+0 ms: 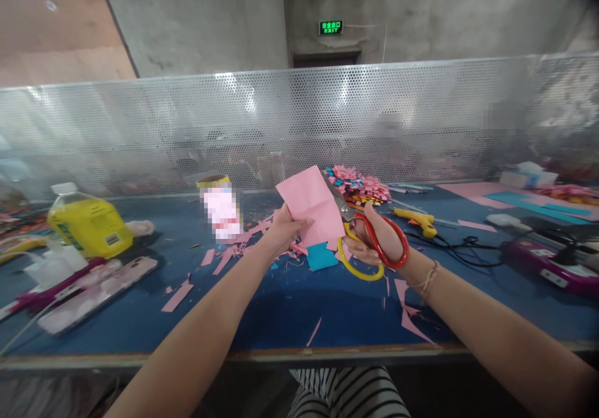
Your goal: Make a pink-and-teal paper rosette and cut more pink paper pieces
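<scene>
My left hand pinches a folded-looking sheet of pink paper by its lower left part, holding it up above the table. In my right hand is a pair of scissors with one red and one yellow handle loop. Their blades lie along the right edge of the pink paper, partly hidden by it, so I cannot tell whether they cut into it. Beneath the paper lies a blue paper piece among pink scraps.
Pink-and-blue paper flowers are heaped behind, near a yellow glue gun. On the left are a yellow liquid bottle, a phone and a power strip. Another purple power strip sits right. A perforated metal screen bounds the back.
</scene>
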`<state>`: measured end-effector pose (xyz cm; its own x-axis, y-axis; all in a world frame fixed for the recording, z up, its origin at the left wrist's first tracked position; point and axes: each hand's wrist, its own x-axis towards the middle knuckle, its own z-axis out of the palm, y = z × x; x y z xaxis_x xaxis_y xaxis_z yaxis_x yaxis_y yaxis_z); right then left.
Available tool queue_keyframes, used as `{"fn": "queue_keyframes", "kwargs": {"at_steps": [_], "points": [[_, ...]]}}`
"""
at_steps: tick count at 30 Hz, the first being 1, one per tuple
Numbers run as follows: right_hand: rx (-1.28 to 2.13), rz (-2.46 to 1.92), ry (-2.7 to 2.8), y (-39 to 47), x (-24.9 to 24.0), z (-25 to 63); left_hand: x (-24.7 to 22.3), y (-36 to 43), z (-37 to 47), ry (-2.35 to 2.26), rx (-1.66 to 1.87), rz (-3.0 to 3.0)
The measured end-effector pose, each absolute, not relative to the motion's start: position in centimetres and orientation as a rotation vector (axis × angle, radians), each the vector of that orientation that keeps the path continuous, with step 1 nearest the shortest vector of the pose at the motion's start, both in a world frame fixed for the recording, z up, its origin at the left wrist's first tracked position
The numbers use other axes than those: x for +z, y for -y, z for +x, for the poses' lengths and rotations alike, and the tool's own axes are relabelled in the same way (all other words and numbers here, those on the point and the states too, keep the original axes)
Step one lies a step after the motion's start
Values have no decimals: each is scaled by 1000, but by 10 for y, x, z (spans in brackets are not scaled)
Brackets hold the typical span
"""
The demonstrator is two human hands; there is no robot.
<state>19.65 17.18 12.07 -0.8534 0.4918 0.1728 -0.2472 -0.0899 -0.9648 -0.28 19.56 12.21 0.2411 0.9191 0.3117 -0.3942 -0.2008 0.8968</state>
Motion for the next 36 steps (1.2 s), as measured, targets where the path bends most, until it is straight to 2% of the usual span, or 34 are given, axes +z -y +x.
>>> {"fn": "queue_keyframes", "kwargs": {"at_steps": [8,18,30,36], "points": [[2101,-32,1535,-164,130,198,121,-198,-4,-610,1281,1304],[2095,-35,1680,-168,127,200,124,-194,-5,-638,1222,1340],[1678,-298,1746,-166,114,187,122,-194,-3,-582,1150,1291],[1590,-340,1720,-166,110,187,125,-190,-3,-540,1125,1247]]}}
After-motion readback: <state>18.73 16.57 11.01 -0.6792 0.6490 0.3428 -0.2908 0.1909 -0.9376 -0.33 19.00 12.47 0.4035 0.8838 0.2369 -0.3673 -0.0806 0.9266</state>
